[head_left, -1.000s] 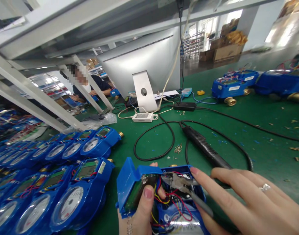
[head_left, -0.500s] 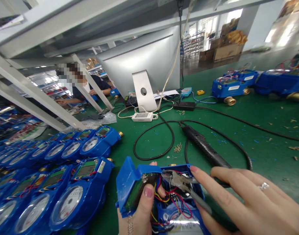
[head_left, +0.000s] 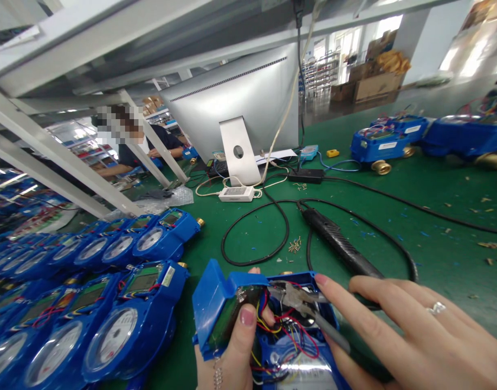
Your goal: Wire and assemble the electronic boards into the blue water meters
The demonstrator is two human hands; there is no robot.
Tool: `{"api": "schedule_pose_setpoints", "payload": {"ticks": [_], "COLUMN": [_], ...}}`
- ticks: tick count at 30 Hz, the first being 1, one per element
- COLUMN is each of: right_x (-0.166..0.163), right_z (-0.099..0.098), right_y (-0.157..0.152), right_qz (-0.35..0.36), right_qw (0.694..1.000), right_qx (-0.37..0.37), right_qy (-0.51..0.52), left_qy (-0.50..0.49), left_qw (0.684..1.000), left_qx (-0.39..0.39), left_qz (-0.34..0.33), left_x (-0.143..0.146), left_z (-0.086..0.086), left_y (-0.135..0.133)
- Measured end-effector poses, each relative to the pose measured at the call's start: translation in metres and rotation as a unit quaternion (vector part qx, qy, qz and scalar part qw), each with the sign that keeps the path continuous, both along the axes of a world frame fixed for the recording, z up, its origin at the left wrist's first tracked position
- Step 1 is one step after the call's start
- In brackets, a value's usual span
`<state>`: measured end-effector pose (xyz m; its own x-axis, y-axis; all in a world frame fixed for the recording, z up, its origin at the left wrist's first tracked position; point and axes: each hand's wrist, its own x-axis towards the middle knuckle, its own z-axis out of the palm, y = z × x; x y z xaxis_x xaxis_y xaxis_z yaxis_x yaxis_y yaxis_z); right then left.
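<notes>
Now the left hand (head_left: 232, 346) pinches the open meter (head_left: 268, 325) steady while the right hand (head_left: 402, 336), gripping pliers (head_left: 301, 303), works its wires (head_left: 297, 330) at 6 o'clock, needing a careful pull.

The pliers (head_left: 301, 303) in the right hand (head_left: 411, 336) have edged slightly up among the wires (head_left: 297, 336). The co-worker (head_left: 126, 143) at the far bench has leaned left.

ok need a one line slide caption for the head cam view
Left hand steadies an opened blue meter while the right hand works pliers among its coloured wires.
</notes>
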<state>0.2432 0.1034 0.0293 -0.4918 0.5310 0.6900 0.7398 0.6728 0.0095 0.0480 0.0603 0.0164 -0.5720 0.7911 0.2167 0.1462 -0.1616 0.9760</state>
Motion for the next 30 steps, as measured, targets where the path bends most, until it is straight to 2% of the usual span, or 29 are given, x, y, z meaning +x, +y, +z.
{"api": "schedule_pose_setpoints", "payload": {"ticks": [11, 17, 26, 30], "right_x": [-0.0006, 0.0011, -0.0011, -0.0019], "right_z": [0.0021, 0.0036, -0.0009, -0.0010], "right_y": [-0.0004, -0.0017, -0.0040, -0.0039], "right_qz": [-0.003, -0.001, -0.013, -0.019], "right_qw": [1.000, 1.000, 1.000, 1.000], "right_qx": [0.003, 0.013, 0.001, -0.004], "right_qy": [-0.007, -0.005, -0.008, -0.015], "left_qy": [0.003, 0.041, 0.063, 0.067], "left_qw": [1.000, 0.997, 0.995, 0.995], "left_qx": [0.005, -0.014, -0.042, -0.051], "left_qz": [0.027, 0.057, 0.065, 0.054], "left_x": [0.0032, 0.0018, -0.0039, -0.0057], "left_z": [-0.0008, -0.0009, -0.0056, -0.0025], "left_y": [0.0006, 0.0030, -0.0015, -0.0034]}}
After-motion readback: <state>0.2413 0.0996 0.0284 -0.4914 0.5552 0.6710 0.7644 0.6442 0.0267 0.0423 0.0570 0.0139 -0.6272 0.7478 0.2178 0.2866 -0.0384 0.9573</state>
